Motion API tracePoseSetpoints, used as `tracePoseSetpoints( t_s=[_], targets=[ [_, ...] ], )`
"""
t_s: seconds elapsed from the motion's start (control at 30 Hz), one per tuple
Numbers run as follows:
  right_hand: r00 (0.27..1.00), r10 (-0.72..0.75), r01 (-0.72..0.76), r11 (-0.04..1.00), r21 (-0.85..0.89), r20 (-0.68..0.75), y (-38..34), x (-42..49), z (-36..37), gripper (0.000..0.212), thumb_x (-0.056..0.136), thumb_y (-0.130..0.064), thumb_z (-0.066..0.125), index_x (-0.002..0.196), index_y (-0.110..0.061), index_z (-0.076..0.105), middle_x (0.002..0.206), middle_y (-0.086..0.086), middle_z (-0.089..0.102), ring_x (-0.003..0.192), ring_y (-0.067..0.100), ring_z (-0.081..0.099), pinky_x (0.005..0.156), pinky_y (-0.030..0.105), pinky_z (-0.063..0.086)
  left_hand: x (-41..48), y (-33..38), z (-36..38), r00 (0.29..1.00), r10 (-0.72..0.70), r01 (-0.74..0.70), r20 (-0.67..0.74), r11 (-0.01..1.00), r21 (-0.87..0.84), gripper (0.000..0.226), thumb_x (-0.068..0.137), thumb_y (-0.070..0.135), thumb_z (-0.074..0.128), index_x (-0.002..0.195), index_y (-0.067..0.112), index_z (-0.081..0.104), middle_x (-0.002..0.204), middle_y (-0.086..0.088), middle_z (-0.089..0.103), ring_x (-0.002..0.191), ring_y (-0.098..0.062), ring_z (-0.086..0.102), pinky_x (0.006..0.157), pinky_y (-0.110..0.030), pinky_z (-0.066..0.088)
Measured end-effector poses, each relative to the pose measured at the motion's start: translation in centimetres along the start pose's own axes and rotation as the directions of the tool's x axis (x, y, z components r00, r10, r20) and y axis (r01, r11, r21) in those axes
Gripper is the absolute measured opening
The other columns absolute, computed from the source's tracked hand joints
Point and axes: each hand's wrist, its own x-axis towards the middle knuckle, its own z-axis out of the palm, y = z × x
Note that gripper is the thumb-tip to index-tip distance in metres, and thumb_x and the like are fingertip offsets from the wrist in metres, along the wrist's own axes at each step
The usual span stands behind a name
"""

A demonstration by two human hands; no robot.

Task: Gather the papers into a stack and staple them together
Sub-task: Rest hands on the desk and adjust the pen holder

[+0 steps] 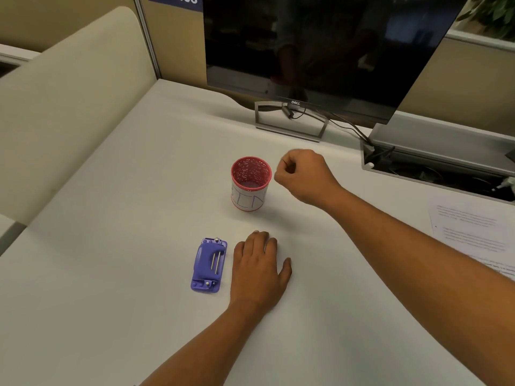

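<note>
While the left hand (259, 270) lies flat with spread fingers on the desk (111, 302) just beside the purple stapler (209, 265), the right hand (302, 176) hovers curled closed next to the red pen cup (250, 183). The papers (473, 232) lie at the right edge, well apart from both hands.

Left grip (259, 270) flat, palm down; right grip (302, 175) fisted, raised.

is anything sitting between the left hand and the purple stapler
Nothing visible does. The left hand lies flat on the desk just right of the purple stapler, with only bare desk between them. The red pen cup stands farther back, out of that path.
</note>
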Motion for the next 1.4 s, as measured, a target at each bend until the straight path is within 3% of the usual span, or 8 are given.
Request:
tracePoseSetpoints(
  t_s=[0.17,0.33,0.5,0.63,0.77,0.97,1.17,1.4],
  targets=[
    [0.988,-0.143,0.151,0.929,-0.338,0.049,-1.4,2.4,1.2,0.004,0.087,-0.023,0.061,0.085,-0.02,0.06,0.08,-0.002,0.062,0.071,0.016,0.057,0.059,0.03,0.052,0.1,0.0,0.1,1.0,-0.005,0.005,0.004,1.0,-0.007,0.043,0.088,0.051,0.049,0.112,0.017,0.058,0.125,-0.005,0.06,0.12,-0.027,0.053,0.103,-0.043,0.041],
    [0.969,-0.202,0.246,0.824,-0.51,0.14,-1.4,3.5,1.3,0.013,0.091,-0.027,0.055,0.097,-0.021,0.065,0.093,0.002,0.068,0.079,0.022,0.06,0.066,0.036,0.054,0.1,0.0,0.1,1.0,-0.007,0.007,0.015,1.0,-0.013,0.044,0.089,0.051,0.049,0.115,0.016,0.058,0.126,-0.006,0.06,0.122,-0.028,0.053,0.104,-0.044,0.042],
    [0.961,-0.191,0.265,0.839,-0.475,0.199,-0.9,3.5,1.5,0.022,0.088,-0.027,0.068,0.109,-0.025,0.072,0.111,-0.002,0.069,0.092,0.02,0.062,0.07,0.032,0.051,0.1,0.0,0.2,1.0,-0.013,0.013,0.019,1.0,-0.018,0.045,0.089,0.051,0.049,0.115,0.016,0.058,0.127,-0.006,0.06,0.123,-0.028,0.053,0.105,-0.044,0.041],
    [0.981,-0.168,0.192,0.917,-0.35,0.097,-0.2,2.3,0.3,0.009,0.084,-0.028,0.073,0.091,-0.025,0.068,0.093,-0.004,0.067,0.075,0.011,0.058,0.061,0.023,0.044,0.1,-0.1,0.2,1.0,-0.007,0.007,0.001,1.0,-0.006,0.043,0.088,0.051,0.05,0.114,0.016,0.058,0.126,-0.006,0.061,0.122,-0.028,0.053,0.103,-0.044,0.041],
    [0.994,-0.039,0.068,0.945,-0.32,0.098,2.3,-0.7,-1.3,0.006,0.087,-0.017,0.068,0.091,-0.02,0.072,0.09,0.001,0.071,0.08,0.018,0.065,0.072,0.029,0.054,0.2,-0.1,0.3,1.0,-0.012,0.012,0.004,1.0,0.013,0.045,0.088,0.052,0.049,0.115,0.017,0.058,0.128,-0.007,0.061,0.124,-0.028,0.052,0.104,-0.045,0.041],
    [0.945,0.177,-0.008,0.853,-0.522,0.274,7.9,-7.1,-0.2,0.014,0.087,-0.019,0.063,0.095,-0.023,0.074,0.1,0.001,0.073,0.085,0.02,0.067,0.078,0.031,0.056,0.2,-0.2,0.3,1.0,0.01,-0.01,-0.02,1.0,0.022,0.041,0.087,0.047,0.051,0.111,0.013,0.059,0.124,-0.009,0.061,0.121,-0.03,0.052,0.1,-0.045,0.041],
    [0.945,0.125,0.082,0.803,-0.59,0.302,9.6,-9.4,0.8,0.017,0.089,-0.02,0.057,0.093,-0.021,0.073,0.094,0.001,0.073,0.08,0.021,0.065,0.071,0.032,0.055,0.1,-0.1,0.3,0.999,0.015,-0.014,-0.03,1.0,0.027,0.04,0.087,0.046,0.054,0.109,0.013,0.06,0.122,-0.01,0.061,0.118,-0.03,0.053,0.098,-0.045,0.041],
    [0.924,0.1,0.217,0.658,-0.721,0.369,9.4,-9.0,1.4,0.019,0.088,-0.015,0.05,0.082,-0.013,0.068,0.084,0.006,0.069,0.073,0.026,0.063,0.061,0.032,0.05,0.1,-0.1,0.3,0.999,0.018,-0.017,-0.034,0.999,0.028,0.041,0.086,0.046,0.054,0.109,0.012,0.06,0.122,-0.01,0.061,0.118,-0.031,0.053,0.098,-0.045,0.041]
  ],
)
